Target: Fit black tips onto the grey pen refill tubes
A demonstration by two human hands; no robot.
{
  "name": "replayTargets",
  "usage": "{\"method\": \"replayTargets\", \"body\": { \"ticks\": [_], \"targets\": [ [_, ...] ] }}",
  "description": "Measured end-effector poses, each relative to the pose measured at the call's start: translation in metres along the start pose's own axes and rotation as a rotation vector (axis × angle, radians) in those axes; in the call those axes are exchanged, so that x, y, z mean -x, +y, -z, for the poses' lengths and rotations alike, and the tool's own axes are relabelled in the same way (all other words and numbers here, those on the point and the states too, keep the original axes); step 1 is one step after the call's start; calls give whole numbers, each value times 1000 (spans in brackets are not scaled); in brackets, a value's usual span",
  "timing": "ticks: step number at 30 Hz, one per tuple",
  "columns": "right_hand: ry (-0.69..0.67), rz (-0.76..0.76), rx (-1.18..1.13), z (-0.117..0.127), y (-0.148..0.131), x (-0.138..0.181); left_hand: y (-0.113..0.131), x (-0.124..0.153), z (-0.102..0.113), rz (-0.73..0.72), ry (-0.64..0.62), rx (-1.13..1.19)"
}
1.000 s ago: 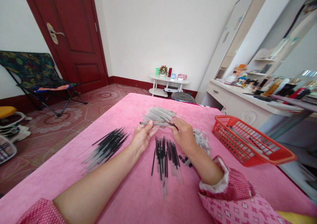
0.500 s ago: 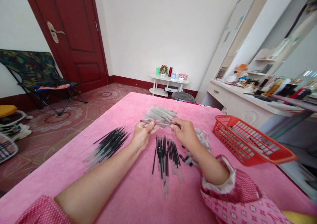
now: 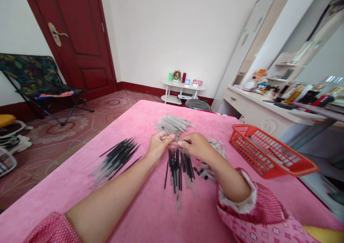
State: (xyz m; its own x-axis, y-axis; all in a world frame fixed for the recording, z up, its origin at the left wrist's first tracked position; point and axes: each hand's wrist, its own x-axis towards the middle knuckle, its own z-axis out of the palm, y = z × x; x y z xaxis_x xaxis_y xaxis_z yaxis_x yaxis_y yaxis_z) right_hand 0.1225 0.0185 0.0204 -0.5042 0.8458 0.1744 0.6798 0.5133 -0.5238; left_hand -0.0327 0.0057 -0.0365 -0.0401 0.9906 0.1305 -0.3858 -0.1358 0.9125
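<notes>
My left hand (image 3: 158,147) and my right hand (image 3: 195,146) meet fingertip to fingertip above a fan of black pen refills (image 3: 179,166) on the pink table (image 3: 139,207). Both hands are closed in a pinch on a thin grey pen barrel that their fingers almost wholly hide. Just beyond the hands lies a pile of grey pen barrels (image 3: 173,124). A second heap of black refills (image 3: 116,157) lies to the left. Small clear caps (image 3: 218,147) and tiny black tips (image 3: 200,171) lie by my right wrist.
A red plastic basket (image 3: 268,153) stands at the table's right edge, with a white dresser (image 3: 258,106) full of bottles behind it. A folding chair (image 3: 40,81) and a dark red door (image 3: 77,38) are at the left. A small white table (image 3: 182,90) stands by the far wall.
My right hand has slid left along the grey barrel until its fingers meet my left hand. The barrel, earlier stretched between the hands, is now mostly hidden.
</notes>
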Motion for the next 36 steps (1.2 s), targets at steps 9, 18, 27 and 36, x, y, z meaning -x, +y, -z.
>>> {"method": "replayTargets", "body": {
  "ticks": [9, 18, 27, 36],
  "targets": [
    [121, -28, 10, 11, 6, -5, -5, -6, 6, -49, -61, -133],
    [498, -499, 516, 149, 83, 27, -7, -7, 6, 14, -80, -126],
    [237, -844, 783, 175, 110, 70, -5, -8, 3, 24, -61, -107],
    [97, -191, 426, 69, 26, -10, -3, -9, 7, 2, 56, -34]
  ]
}}
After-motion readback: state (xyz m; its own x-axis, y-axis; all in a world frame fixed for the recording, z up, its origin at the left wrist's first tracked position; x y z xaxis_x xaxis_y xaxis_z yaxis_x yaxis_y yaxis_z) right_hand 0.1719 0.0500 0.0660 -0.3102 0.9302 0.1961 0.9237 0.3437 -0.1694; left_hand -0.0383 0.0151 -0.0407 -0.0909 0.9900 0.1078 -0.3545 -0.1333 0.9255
